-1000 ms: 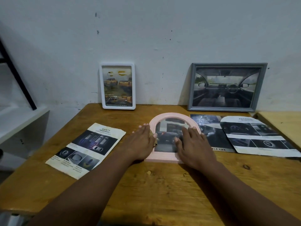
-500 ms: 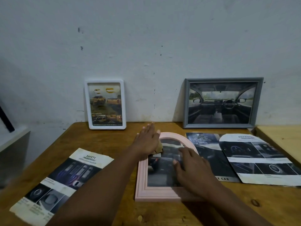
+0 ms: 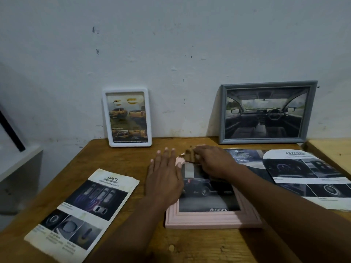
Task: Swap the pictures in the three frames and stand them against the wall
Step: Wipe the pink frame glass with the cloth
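Flat on table, pink frame (image 3: 212, 219), dark Toyota car picture (image 3: 207, 194)

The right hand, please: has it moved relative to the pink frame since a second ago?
Yes. The right hand went from the pink frame's lower glass up to its arched top.

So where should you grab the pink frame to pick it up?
Probably by its two long side rails, one hand coming in from each side. The pink frame lies flat, face up, on the wooden table, so only its raised edges offer a grip, and the straight sides are easier to hold than the arched top. The left hand already rests at its left edge; the right hand is over the top.
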`<act>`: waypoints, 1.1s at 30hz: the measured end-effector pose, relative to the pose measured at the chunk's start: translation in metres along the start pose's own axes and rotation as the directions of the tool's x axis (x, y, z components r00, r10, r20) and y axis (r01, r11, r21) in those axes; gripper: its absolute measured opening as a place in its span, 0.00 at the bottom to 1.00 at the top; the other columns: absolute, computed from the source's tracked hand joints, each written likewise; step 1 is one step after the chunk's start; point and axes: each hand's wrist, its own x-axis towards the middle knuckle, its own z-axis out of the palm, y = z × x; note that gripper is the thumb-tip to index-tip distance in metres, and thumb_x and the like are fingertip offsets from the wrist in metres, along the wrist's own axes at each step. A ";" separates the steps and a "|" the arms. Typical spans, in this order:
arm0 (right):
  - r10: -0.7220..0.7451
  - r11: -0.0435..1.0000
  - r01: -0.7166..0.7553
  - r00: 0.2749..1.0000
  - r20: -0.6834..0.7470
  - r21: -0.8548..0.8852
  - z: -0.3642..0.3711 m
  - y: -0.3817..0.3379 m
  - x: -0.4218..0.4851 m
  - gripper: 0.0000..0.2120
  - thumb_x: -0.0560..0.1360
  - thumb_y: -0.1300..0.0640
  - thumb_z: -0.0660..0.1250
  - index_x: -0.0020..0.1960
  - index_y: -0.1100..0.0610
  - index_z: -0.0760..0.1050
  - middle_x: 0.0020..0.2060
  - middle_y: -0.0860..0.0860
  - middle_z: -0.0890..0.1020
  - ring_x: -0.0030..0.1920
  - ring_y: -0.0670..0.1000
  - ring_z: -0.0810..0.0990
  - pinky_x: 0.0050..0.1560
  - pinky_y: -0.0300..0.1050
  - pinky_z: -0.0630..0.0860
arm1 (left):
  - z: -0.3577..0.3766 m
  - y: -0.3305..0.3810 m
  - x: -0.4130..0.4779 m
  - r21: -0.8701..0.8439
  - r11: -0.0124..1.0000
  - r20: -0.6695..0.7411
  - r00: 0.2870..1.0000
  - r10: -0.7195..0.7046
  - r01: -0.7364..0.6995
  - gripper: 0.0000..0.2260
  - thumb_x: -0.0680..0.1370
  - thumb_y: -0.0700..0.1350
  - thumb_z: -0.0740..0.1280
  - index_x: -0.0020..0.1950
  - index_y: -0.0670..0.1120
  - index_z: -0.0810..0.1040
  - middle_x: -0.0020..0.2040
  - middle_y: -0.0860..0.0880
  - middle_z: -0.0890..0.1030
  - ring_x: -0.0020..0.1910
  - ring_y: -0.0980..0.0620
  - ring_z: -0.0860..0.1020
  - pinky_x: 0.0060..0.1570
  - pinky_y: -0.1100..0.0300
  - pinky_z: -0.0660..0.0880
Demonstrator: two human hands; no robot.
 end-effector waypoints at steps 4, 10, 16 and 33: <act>0.154 0.987 -0.154 0.988 0.002 -0.039 -0.008 0.031 -0.025 0.14 0.79 0.53 0.65 0.64 0.48 0.76 0.56 0.53 0.81 0.55 0.55 0.79 0.55 0.54 0.78 | 0.001 -0.001 0.003 0.102 0.994 0.069 0.997 0.039 -0.046 0.27 0.84 0.60 0.40 0.83 0.55 0.51 0.84 0.52 0.46 0.82 0.47 0.41 0.77 0.49 0.38; 0.198 0.977 -0.193 0.979 0.052 -0.090 -0.033 0.036 -0.055 0.09 0.78 0.58 0.67 0.57 0.52 0.82 0.52 0.51 0.82 0.50 0.51 0.79 0.52 0.46 0.77 | -0.004 0.000 0.004 0.150 0.988 0.146 0.989 0.017 -0.039 0.28 0.84 0.61 0.39 0.83 0.56 0.53 0.84 0.50 0.50 0.82 0.44 0.42 0.78 0.43 0.41; 0.135 0.990 -0.138 0.950 0.280 -0.006 -0.102 0.021 -0.124 0.11 0.80 0.59 0.66 0.59 0.49 0.80 0.52 0.44 0.81 0.51 0.43 0.80 0.50 0.37 0.79 | -0.011 0.002 0.007 0.194 0.980 0.197 0.980 -0.005 -0.034 0.28 0.84 0.63 0.40 0.83 0.56 0.53 0.84 0.48 0.51 0.82 0.42 0.44 0.77 0.41 0.41; 0.356 0.897 -0.398 0.908 0.221 0.193 -0.078 0.001 -0.123 0.19 0.78 0.49 0.69 0.66 0.53 0.71 0.47 0.51 0.79 0.41 0.48 0.82 0.35 0.41 0.81 | -0.051 0.020 -0.023 -0.059 0.985 0.251 0.958 -0.140 0.160 0.24 0.81 0.59 0.64 0.74 0.51 0.67 0.68 0.48 0.76 0.57 0.48 0.79 0.53 0.52 0.81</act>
